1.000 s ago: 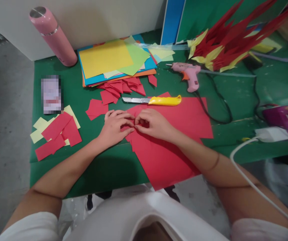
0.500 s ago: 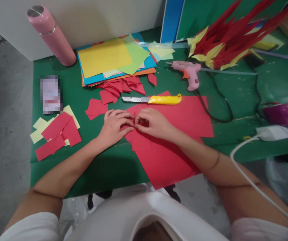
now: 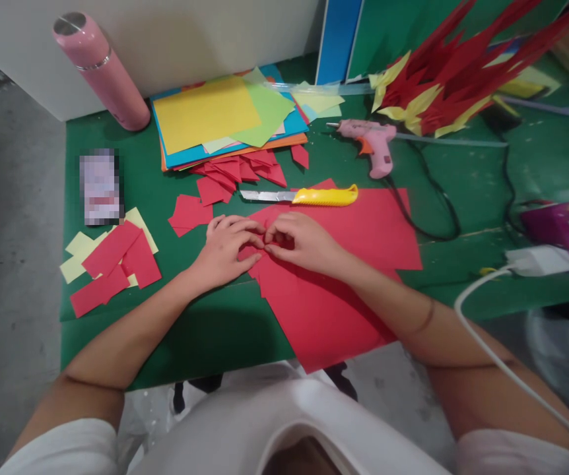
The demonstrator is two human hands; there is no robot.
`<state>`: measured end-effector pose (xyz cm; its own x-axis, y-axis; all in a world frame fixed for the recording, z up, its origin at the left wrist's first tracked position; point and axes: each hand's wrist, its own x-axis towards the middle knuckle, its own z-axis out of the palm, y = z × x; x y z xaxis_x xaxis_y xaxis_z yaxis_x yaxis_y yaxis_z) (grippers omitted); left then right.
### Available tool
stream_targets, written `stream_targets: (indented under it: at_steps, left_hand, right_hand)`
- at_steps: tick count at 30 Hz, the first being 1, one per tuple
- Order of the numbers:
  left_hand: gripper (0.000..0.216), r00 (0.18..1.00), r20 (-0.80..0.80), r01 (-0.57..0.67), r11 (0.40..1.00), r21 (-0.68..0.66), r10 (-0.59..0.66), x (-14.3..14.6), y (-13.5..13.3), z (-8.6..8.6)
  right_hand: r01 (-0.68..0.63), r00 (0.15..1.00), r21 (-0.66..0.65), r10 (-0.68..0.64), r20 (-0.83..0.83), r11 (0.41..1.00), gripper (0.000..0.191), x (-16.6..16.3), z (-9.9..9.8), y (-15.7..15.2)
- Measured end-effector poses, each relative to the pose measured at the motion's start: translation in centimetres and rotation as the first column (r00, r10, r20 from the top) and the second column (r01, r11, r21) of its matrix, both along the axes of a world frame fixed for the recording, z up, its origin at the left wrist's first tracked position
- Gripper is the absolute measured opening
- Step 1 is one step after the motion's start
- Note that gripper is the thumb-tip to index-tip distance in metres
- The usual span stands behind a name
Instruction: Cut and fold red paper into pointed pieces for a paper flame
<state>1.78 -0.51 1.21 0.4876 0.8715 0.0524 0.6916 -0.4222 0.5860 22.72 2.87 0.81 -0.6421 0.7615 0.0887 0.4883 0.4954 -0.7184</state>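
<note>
Our left hand (image 3: 225, 247) and right hand (image 3: 305, 243) lie side by side on the green table (image 3: 190, 330), knuckles up, fingertips meeting in the middle. Both pinch a small red piece (image 3: 251, 254), which rests on the upper left corner of the big red sheet (image 3: 344, 290); most of the piece is hidden under our fingers, so we cannot tell its shape. The sheet spreads from under our hands toward the near table edge and to the right. Just beyond our hands lies a knife (image 3: 314, 196) with a yellow handle, its blade pointing left. Beside the blade sit loose red squares (image 3: 190, 212), and behind them a heap of folded red bits (image 3: 245, 170) against a stack of coloured paper (image 3: 215, 115). A pink glue gun (image 3: 371, 142) lies to the right of the stack, near a spiky red and yellow paper fan (image 3: 453, 72). A pink flask (image 3: 101, 69) stands at the far left corner, and red and yellow strips (image 3: 113, 260) lie well apart to our left.
</note>
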Motion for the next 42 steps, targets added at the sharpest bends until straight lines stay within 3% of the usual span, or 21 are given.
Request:
stream_targets:
  at_steps: [5, 15, 22, 27, 31, 36, 42]
  left_hand:
    - [0.007, 0.999, 0.017, -0.039, 0.998, 0.053, 0.038, 0.1, -0.3, -0.2]
    - [0.015, 0.999, 0.002, 0.038, 0.983, 0.179, -0.038, 0.0, -0.2, -0.1]
    - [0.021, 0.981, -0.001, 0.187, 0.951, 0.245, -0.193, -0.5, 0.2, -0.4]
    - [0.027, 0.941, -0.044, 0.337, 0.917, 0.215, -0.336, -0.5, 0.5, -0.4]
    - [0.030, 0.906, -0.087, 0.423, 0.882, 0.206, -0.414, -0.3, 0.5, -0.3]
    - [0.029, 0.893, -0.084, 0.450, 0.871, 0.198, -0.443, -0.2, 0.4, -0.1]
    - [0.029, 0.900, -0.068, 0.435, 0.890, 0.135, -0.430, 0.1, 0.1, -0.1]
  right_hand:
    - [0.014, 1.000, -0.028, -0.014, -0.010, 1.000, 0.012, 0.1, 0.2, 0.1]
    - [-0.020, 0.996, -0.013, 0.021, 0.087, 1.000, 0.015, 1.7, 0.7, 1.0]
    - [0.037, 0.997, -0.026, -0.036, 0.062, 0.999, 0.017, 2.5, 0.8, 1.7]
    - [0.079, 0.994, 0.082, -0.085, 0.067, 0.994, 0.016, 2.7, 0.9, 1.8]
    - [0.103, 0.989, 0.079, -0.110, 0.095, 0.992, 0.008, 2.7, 0.9, 1.8]
    - [0.178, 0.975, 0.158, -0.196, 0.105, 0.971, 0.014, 2.9, 0.4, 1.9]
    - [0.113, 0.986, 0.175, -0.133, 0.104, 0.978, 0.023, 2.5, 0.2, 1.5]
